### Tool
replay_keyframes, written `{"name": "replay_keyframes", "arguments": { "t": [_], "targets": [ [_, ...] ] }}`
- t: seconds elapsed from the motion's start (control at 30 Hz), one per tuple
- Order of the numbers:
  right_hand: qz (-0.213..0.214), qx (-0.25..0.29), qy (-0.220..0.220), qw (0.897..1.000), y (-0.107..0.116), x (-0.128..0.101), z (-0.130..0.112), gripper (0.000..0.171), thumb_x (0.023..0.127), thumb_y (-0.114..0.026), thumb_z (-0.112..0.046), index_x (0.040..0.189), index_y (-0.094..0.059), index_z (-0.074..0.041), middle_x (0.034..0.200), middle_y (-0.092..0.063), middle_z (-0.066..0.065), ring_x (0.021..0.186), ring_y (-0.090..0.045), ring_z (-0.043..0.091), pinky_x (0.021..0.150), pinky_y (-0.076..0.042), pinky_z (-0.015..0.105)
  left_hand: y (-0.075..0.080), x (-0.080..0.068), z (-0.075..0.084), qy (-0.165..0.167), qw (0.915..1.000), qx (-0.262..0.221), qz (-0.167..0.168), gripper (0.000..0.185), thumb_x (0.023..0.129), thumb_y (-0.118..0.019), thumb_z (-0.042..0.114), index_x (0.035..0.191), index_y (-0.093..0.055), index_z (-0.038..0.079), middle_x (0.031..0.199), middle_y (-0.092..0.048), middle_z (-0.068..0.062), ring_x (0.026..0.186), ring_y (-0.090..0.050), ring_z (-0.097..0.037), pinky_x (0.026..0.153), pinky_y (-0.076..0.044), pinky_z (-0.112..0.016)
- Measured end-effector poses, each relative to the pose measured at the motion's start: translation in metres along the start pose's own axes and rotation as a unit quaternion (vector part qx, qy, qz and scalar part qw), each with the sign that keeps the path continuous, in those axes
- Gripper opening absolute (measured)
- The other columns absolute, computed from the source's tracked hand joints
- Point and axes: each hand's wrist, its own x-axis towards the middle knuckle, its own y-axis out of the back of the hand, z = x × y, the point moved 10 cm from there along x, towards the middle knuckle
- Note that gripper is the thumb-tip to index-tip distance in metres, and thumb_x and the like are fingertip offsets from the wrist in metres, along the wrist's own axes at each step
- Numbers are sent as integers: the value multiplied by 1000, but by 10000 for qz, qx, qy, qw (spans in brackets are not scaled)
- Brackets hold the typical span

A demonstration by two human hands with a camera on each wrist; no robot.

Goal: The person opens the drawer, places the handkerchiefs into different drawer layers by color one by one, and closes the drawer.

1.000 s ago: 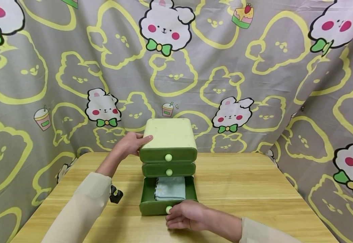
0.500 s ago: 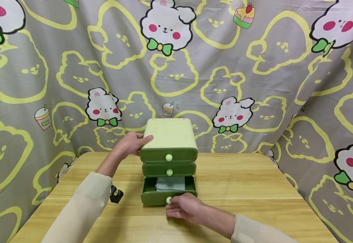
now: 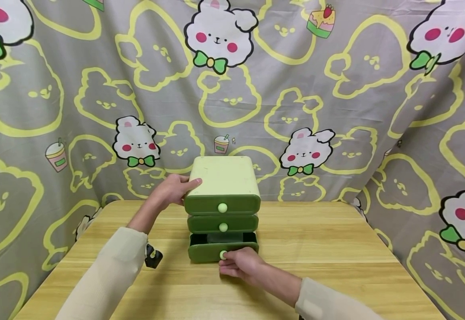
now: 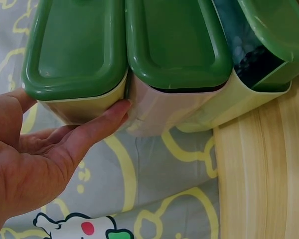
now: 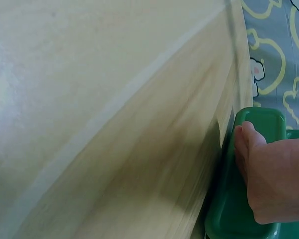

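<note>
- Head view showed a green three-drawer cabinet (image 3: 222,195) standing mid-table (image 3: 336,253), its bottom drawer (image 3: 222,251) a little way out from the cabinet front, with a dark gap above its front panel
- The right hand (image 3: 242,265) sat at that drawer's front, fingers (image 3: 229,262) curled about the pale knob (image 3: 223,254); the right wrist view only showed the thumb against the green panel (image 5: 241,184)
- The left hand (image 3: 172,189) braced the cabinet's left upper side, fingers straight, thumb on the lid
- To do this well, I judged the push should run straight back along the drawer's line, and the left hand press on the cabinet so it did not slide
- The folded cloth (image 4: 239,45) inside lay low; it should remain below the drawer above
</note>
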Motion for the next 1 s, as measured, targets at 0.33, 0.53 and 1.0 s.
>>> {"name": "replay_keyframes", "arguments": {
  "t": [0.33, 0.53, 1.0],
  "targets": [
    [-79, 196, 122, 9997, 2, 15, -5, 26, 101, -56, 0, 118, -59, 19, 106, -68, 29, 103, -71, 39, 92, -58, 41, 1, 1, 0, -36, 10000, 25, 29, 63, 102, -56, 50, 146, -54, 4, 94, -67, -10, 80, -65, -17, 76, -60, -35],
    [-11, 285, 153, 9995, 5, 22, -6, 26, 100, -56, 0, 118, -58, 19, 104, -69, 30, 105, -70, 42, 94, -58, 44, 0, 1, 0, -24, 10000, -8, 11, 64, 102, -56, 50, 147, -53, 4, 95, -68, -10, 80, -66, -17, 77, -60, -36],
    [-106, 412, 182, 9989, 6, 33, -7, 26, 101, -56, 1, 119, -57, 19, 106, -68, 30, 108, -69, 43, 96, -56, 46, 1, 2, 0, 1, 10000, 47, 33, 65, 103, -55, 50, 147, -52, 3, 92, -70, -10, 77, -66, -16, 74, -60, -34]
  ]
}}
